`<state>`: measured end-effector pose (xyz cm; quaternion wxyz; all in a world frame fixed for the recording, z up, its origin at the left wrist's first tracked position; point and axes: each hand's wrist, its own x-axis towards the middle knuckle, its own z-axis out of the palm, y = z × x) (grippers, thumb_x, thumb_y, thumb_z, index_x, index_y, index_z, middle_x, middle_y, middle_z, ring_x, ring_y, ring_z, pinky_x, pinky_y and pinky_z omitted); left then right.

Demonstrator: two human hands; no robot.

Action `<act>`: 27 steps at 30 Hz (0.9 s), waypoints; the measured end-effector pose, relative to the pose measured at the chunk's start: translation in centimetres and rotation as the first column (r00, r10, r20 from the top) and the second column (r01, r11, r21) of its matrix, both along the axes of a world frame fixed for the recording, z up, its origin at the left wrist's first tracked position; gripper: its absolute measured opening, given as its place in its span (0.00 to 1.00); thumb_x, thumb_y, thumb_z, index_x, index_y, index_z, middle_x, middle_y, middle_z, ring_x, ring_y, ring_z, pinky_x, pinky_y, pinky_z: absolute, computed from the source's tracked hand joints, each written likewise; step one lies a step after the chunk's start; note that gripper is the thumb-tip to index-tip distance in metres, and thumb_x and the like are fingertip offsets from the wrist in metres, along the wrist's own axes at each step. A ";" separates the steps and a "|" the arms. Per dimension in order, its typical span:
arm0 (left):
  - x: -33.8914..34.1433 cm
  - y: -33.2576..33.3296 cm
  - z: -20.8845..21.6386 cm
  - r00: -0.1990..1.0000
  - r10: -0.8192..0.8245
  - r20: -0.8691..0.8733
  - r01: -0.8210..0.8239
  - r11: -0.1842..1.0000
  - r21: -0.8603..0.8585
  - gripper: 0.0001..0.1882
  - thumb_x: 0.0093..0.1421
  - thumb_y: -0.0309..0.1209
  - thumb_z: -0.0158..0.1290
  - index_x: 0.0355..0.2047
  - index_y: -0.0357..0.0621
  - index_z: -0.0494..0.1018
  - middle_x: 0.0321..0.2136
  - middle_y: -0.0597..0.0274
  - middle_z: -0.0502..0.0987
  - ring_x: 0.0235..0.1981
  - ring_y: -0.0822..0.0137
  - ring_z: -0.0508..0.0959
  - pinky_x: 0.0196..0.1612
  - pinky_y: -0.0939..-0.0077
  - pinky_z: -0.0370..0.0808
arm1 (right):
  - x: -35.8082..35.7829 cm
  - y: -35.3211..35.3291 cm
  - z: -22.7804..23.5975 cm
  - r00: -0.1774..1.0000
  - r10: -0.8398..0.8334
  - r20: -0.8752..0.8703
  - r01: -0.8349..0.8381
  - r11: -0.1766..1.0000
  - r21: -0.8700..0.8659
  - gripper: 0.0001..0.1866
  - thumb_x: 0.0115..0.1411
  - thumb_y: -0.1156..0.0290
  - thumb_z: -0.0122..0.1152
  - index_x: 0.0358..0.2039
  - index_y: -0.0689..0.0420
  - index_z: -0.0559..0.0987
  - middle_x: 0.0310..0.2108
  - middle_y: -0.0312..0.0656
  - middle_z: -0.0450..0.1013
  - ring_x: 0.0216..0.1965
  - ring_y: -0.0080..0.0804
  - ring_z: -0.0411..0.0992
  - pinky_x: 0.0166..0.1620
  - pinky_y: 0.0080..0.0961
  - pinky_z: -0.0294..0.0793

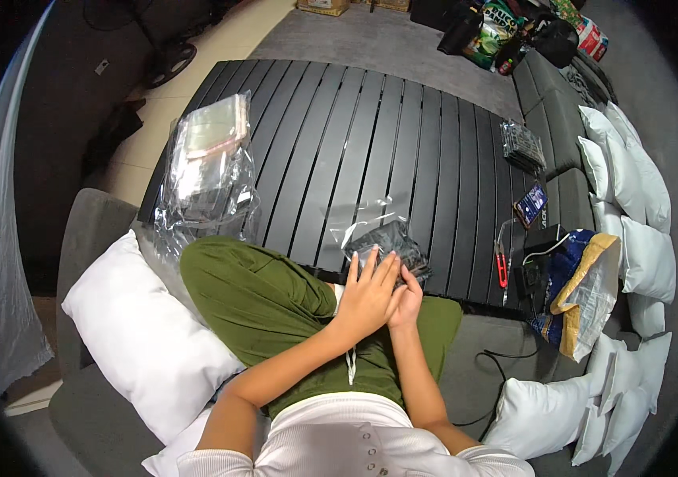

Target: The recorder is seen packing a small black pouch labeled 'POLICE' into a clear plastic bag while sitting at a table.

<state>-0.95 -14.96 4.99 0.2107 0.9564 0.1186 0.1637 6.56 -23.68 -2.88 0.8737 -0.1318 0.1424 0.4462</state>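
On slatted table (327, 159): red snips (502, 269); left hand (368, 298) outstretched on dark packet (395, 241); right hand (407, 304) curled, hold unclear.

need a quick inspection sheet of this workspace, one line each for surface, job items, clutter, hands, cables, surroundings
Surface: black slatted table, spread in front of the person.
Job's things: clear packet with dark contents under the fingers, contents not identifiable; clear plastic bags at table left; packaged dark items at far right.
Clutter: phone, screen lit; red-handled tool, both toward the right edge.
Hands: left hand has fingers extended over the packet; right hand touches it from the right, grip unclear.
Cables: black cable on the sofa seat; white cable beside a blue-and-gold sack.
Surroundings: white cushions on both sides.
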 end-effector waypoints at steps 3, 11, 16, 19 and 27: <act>0.7 0.7 -0.4 0.992 0.009 0.125 -0.015 0.999 0.047 0.21 0.55 0.32 0.49 0.49 0.40 0.68 0.42 0.56 0.73 0.52 0.54 0.66 0.58 0.51 0.57 | 0.4 -0.2 -1.1 1.000 -0.009 -0.024 0.006 0.993 -0.122 0.16 0.59 0.72 0.47 0.48 0.63 0.70 0.46 0.44 0.71 0.48 0.36 0.69 0.54 0.32 0.65; 2.2 3.3 -5.1 0.990 0.100 0.103 -0.101 0.995 0.011 0.19 0.52 0.29 0.52 0.46 0.45 0.71 0.27 0.62 0.71 0.35 0.62 0.71 0.37 0.68 0.69 | -0.4 0.1 -2.2 0.980 0.189 0.058 -0.167 0.949 -0.266 0.17 0.57 0.75 0.48 0.48 0.62 0.70 0.45 0.44 0.72 0.45 0.37 0.71 0.52 0.37 0.69; 2.6 4.3 -5.9 0.988 0.049 0.148 -0.065 0.992 0.108 0.12 0.51 0.32 0.55 0.38 0.47 0.75 0.25 0.65 0.70 0.31 0.65 0.72 0.30 0.73 0.68 | -0.2 0.0 -2.8 0.968 0.243 0.065 -0.216 0.937 -0.273 0.16 0.56 0.75 0.49 0.46 0.62 0.71 0.44 0.43 0.72 0.45 0.38 0.72 0.52 0.38 0.69; 3.0 4.4 -5.6 0.986 0.072 0.153 -0.078 0.996 0.039 0.11 0.51 0.34 0.55 0.35 0.46 0.76 0.27 0.66 0.71 0.32 0.65 0.72 0.34 0.71 0.70 | -0.1 0.2 -2.7 0.965 0.255 0.057 -0.234 0.939 -0.252 0.16 0.55 0.75 0.49 0.45 0.61 0.71 0.44 0.44 0.72 0.45 0.39 0.72 0.52 0.39 0.69; 2.9 5.5 -6.1 0.995 0.047 0.093 -0.016 0.950 -0.312 0.29 0.58 0.41 0.52 0.57 0.42 0.61 0.56 0.51 0.65 0.59 0.49 0.61 0.60 0.56 0.56 | 0.1 0.6 -1.9 0.980 0.199 0.020 -0.190 0.959 -0.210 0.18 0.54 0.75 0.48 0.47 0.60 0.71 0.45 0.47 0.72 0.46 0.42 0.71 0.53 0.43 0.68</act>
